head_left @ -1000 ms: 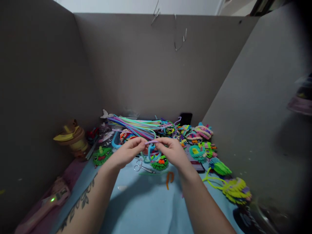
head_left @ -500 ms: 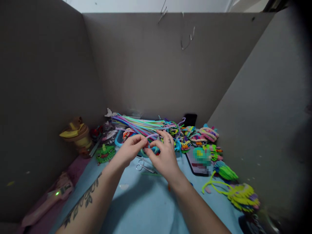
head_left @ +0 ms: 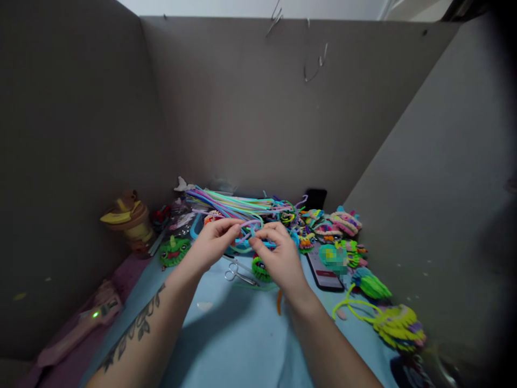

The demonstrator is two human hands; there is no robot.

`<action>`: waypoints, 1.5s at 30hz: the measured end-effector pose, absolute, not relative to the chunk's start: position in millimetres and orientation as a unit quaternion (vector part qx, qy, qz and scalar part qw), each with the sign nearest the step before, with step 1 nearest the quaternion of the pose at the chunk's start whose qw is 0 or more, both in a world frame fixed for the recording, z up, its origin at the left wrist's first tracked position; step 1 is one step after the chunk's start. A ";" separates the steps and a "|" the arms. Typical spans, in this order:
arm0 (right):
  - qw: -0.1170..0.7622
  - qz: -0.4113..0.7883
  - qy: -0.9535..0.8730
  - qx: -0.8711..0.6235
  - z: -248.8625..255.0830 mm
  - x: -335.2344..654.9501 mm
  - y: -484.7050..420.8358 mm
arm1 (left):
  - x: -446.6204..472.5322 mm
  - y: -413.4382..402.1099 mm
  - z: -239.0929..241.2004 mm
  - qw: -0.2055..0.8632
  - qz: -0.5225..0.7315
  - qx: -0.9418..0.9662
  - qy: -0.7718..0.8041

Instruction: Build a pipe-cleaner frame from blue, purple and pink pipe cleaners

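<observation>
Between my hands, in the middle of the view, is a looped purple pipe cleaner (head_left: pixel 251 222) with light blue and green strands about it. My left hand (head_left: pixel 216 241) pinches the purple loop at its left side, thumb against fingers. From the right, my right hand (head_left: pixel 281 256) has thumb and fingertips closed on the loop's light blue part. The fingers hide exactly how the strands cross. Just below lie small metal scissors (head_left: pixel 240 275) and a round green fuzzy piece (head_left: pixel 262 268), partly covered by my right hand.
A bundle of coloured pipe cleaners (head_left: pixel 234 203) lies on a blue tray (head_left: pixel 195 226) at the back. Several fuzzy figures and a phone (head_left: pixel 325 272) are at the right. At the left are a green fuzzy figure (head_left: pixel 174 251), a brown-yellow cup (head_left: pixel 135 229) and a pink glue gun (head_left: pixel 86 326).
My hands have drawn slightly apart, showing more of the purple and blue loop. My right hand's raised fingers have come down onto it. The green fuzzy piece below is now visible.
</observation>
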State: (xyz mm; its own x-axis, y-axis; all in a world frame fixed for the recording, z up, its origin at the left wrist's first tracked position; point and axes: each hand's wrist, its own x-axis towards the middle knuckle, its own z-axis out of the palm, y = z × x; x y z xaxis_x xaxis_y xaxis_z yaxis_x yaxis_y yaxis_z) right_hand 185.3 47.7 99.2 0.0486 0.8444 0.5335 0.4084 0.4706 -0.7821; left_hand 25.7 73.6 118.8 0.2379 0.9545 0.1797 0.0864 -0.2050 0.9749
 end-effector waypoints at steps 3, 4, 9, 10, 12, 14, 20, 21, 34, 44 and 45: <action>0.536 0.171 -0.678 -0.473 100.0 183.9 46.0 | 26.8 71.5 120.5 0.472 0.442 0.638 0.419; 0.532 0.162 -0.684 -0.472 100.6 183.2 45.1 | 26.9 71.1 120.8 0.475 0.440 0.638 0.416; 0.513 0.130 -0.709 -0.466 102.1 181.5 42.1 | 25.3 70.1 121.9 0.478 0.430 0.647 0.410; 0.509 0.125 -0.713 -0.465 101.9 181.4 42.0 | 25.1 70.0 122.0 0.477 0.424 0.651 0.411; 0.503 0.114 -0.722 -0.462 101.2 181.1 42.0 | 24.5 69.7 121.9 0.475 0.415 0.659 0.410; 0.498 0.102 -0.728 -0.461 100.1 180.9 42.3 | 23.5 69.6 121.2 0.473 0.411 0.665 0.406; 0.483 0.073 -0.737 -0.467 97.8 182.8 44.1 | 20.0 70.3 118.4 0.470 0.406 0.671 0.405; 0.480 0.069 -0.740 -0.467 97.6 183.3 44.4 | 20.0 70.1 118.7 0.466 0.405 0.674 0.406; 0.525 0.004 -0.770 -0.363 96.8 183.1 42.7 | 18.5 65.7 124.8 0.434 0.365 0.720 0.401; 0.534 -0.059 -0.754 -0.378 106.0 193.6 37.8 | 19.1 55.4 136.0 0.385 0.369 0.744 0.402; 0.526 -0.066 -0.756 -0.383 106.3 192.7 36.5 | 19.0 55.0 136.3 0.382 0.374 0.741 0.405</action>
State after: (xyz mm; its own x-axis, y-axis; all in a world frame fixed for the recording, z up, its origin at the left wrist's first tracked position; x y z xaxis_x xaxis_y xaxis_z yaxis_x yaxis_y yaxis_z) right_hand 192.7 36.5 106.3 -0.1529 0.5095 0.8468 0.6487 0.6981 -0.3030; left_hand 19.0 55.0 136.3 0.3919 0.8870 0.2443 0.3150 -0.3789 0.8702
